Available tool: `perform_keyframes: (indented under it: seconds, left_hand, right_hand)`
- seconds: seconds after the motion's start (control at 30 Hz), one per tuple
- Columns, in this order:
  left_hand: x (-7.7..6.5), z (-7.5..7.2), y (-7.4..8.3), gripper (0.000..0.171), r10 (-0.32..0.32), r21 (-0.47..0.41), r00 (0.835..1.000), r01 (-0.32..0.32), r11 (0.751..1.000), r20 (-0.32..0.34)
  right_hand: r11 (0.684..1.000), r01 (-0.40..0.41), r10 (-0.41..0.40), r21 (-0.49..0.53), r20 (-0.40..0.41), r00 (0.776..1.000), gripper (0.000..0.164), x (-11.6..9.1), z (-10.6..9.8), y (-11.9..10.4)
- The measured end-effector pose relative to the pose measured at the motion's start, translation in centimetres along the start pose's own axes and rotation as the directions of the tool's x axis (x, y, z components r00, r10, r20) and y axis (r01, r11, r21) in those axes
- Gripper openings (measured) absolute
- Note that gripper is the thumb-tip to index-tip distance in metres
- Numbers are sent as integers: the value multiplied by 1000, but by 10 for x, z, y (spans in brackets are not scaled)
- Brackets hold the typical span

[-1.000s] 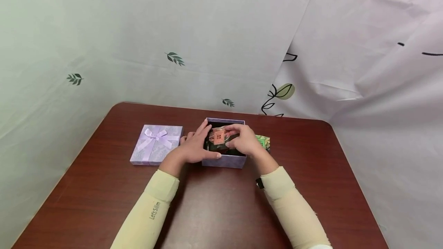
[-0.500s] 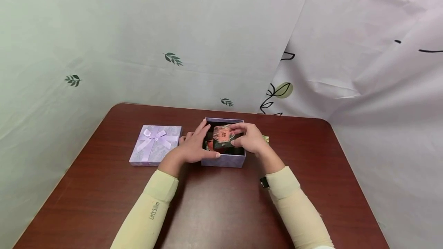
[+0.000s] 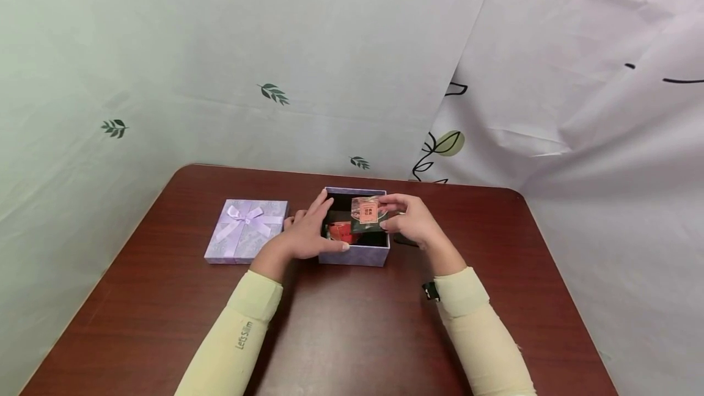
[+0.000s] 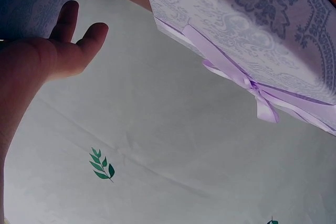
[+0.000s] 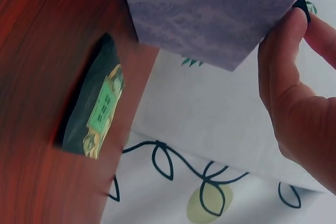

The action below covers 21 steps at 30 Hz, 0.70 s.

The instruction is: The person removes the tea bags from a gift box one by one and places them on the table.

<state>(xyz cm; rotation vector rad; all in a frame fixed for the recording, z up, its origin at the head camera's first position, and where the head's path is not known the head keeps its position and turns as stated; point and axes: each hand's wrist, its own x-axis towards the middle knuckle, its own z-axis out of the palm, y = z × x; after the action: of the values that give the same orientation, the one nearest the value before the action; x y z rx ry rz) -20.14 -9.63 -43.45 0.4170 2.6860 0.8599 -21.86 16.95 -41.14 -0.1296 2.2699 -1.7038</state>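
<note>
A lilac patterned gift box [image 3: 354,255] stands uncovered at the table's middle. My left hand [image 3: 308,234] rests on its left side, fingers spread, the thumb along the front rim and the index finger at the back left corner. My right hand [image 3: 409,220] pinches the right edge of a dark sachet [image 3: 366,214] with an orange label, over the right half of the box. Inside the box, a red sachet [image 3: 341,232] shows near the front left. In the right wrist view only a dark corner of the held sachet [image 5: 302,6] shows past the fingers.
The box's lid [image 3: 246,231] with a lilac ribbon bow lies to the left of the box. A dark sachet with a green label [image 5: 97,103] lies on the table right of the box, mostly hidden behind the right hand in the head view. A printed cloth [image 3: 330,78] hangs behind the table.
My right hand has moved to the right with the orange-labelled sachet, uncovering the red sachet inside the box. The left hand has stayed on the box.
</note>
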Motion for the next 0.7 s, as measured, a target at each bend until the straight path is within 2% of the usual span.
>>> perform_keyframes:
  seconds: [0.23, 0.7]
  left_hand:
    - [-2, -1, 1, 115, 14, 22, 1000, -14, 1000, -2]
    - [-2, -1, 0, 114, 26, 7, 1000, -26, 1000, -10]
  right_hand:
    - [1000, 4, -4, 29, -7, 1000, 54, -4, -13, 8]
    - [996, 17, -15, 85, -31, 999, 57, -9, -35, 23]
